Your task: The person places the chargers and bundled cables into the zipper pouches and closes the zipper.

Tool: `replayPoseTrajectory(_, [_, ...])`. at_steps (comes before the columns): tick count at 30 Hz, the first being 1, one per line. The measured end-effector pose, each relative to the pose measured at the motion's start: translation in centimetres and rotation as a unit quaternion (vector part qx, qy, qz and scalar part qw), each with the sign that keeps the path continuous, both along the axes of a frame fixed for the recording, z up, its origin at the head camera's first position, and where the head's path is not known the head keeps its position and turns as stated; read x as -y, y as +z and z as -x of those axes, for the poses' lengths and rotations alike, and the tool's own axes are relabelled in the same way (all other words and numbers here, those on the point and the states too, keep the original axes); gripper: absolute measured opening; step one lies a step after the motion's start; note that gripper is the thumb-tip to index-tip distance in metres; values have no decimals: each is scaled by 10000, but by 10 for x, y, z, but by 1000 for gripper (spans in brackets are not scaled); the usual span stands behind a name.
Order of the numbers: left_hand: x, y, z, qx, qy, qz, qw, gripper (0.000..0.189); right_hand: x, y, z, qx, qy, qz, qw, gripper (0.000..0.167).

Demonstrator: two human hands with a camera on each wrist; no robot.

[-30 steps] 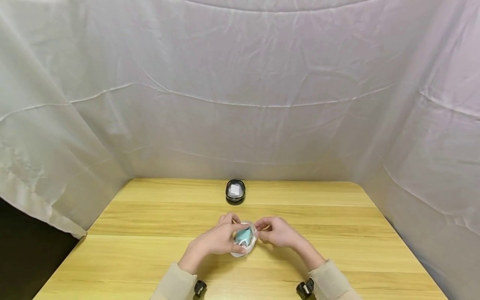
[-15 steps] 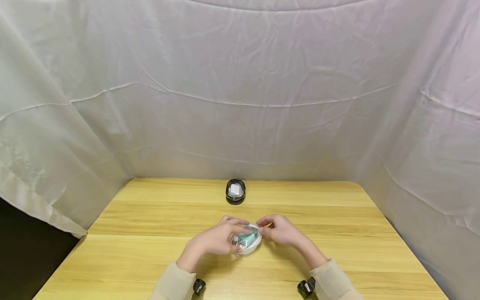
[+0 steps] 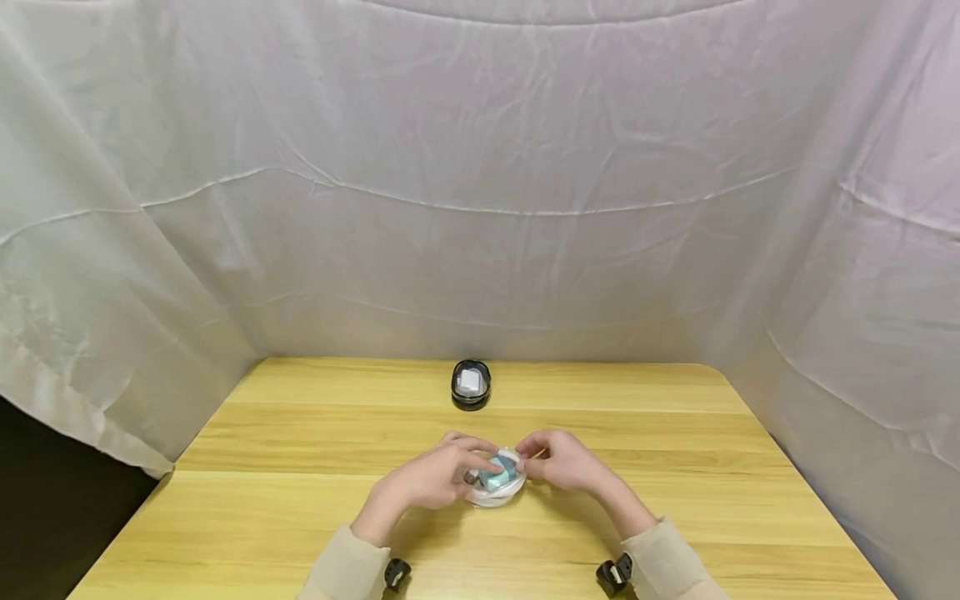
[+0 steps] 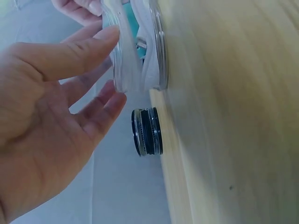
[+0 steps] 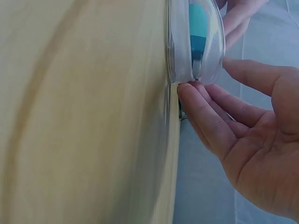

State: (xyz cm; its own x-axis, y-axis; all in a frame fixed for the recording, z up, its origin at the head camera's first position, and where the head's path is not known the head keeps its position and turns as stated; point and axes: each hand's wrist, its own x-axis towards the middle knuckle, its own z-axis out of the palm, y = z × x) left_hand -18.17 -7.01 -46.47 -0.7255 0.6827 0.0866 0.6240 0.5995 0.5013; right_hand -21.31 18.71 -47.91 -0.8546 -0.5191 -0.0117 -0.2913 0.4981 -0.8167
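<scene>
Thumb and fingers of the left hand (image 3: pixel 431 477) curved loosely round the left side of a small clear case (image 3: pixel 495 501) with a white band, spread wide enough to span it, while the right hand (image 3: pixel 561 462) pinched at its right end, its digits drawn much closer together. Whether those right fingertips held only the rim or also some small tab there could not be told. Between the two hands, near the middle of the table (image 3: pixel 637 417), the case lay low over the wood, flat or nearly so, to the right of the left palm and to the left of the right fingertips. Its rounded outline was partly covered by the left fingers, so its long axis was hard to judge; neither hand was clearly nearer, since both touched it. Through the clear top showed a teal item (image 3: pixel 497 475), with left fingers reaching over that face. Farther off, well apart from both hands and just to the left of the clear case's line, a black-rimmed case (image 3: pixel 469 405) stood near the table's far edge, a white piece (image 3: pixel 470 382) showing in it.
</scene>
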Motion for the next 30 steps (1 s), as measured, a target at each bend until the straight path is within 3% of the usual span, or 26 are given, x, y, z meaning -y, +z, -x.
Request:
replayPoseTrajectory(9, [1,-2,1,316,235,-61,9992,38,-3,1,2,-179,352,-137,9991,22])
replayPoseTrajectory(13, [1,-5,3,378,290,-127,9988,31,-4,0,2,-34,398,-81,9992,14])
replayPoseTrajectory(20, [1,-8,7,479,64,-195,9986,30,-2,-3,1,205,297,30,9993,22])
replayPoseTrajectory(30, [0,-5,8,576,-75,-253,9980,31,0,-4,-1,265,681,-74,9973,30])
